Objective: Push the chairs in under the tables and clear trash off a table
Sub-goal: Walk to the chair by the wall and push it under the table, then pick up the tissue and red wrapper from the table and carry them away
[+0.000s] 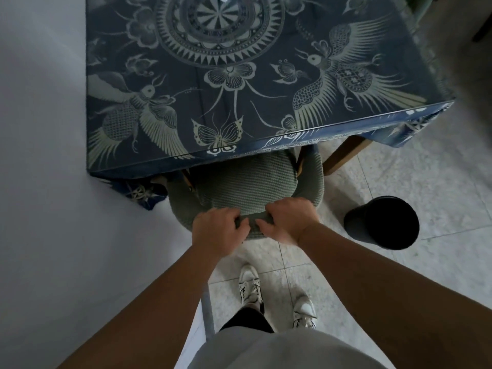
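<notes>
- We saw our left hand (217, 230) curled tight over the top edge of a green fabric-covered chair (247, 179), fingers wrapped down over the backrest rim.
- Our right hand (286, 218) gripped the same rim just beside the left, knuckles up, thumb tucked toward the other hand.
- Both bare forearms reached forward from the bottom of the view to the chair back.
- The chair's seat was partly tucked beneath the table (239, 75), its front hidden under the overhanging cloth, while the curved backrest stood clear of the table edge.
- The table wore a dark blue tablecloth (346, 123) printed with pale birds, butterflies and a round medallion; its left side sat against a white wall (40, 155).
- A wooden table leg (343, 153) showed to the right of the chair.
- A black round bin (382, 222) stood on the speckled tile floor (426, 169), near our right hand.
- Below us were our white sneakers (250, 286).
</notes>
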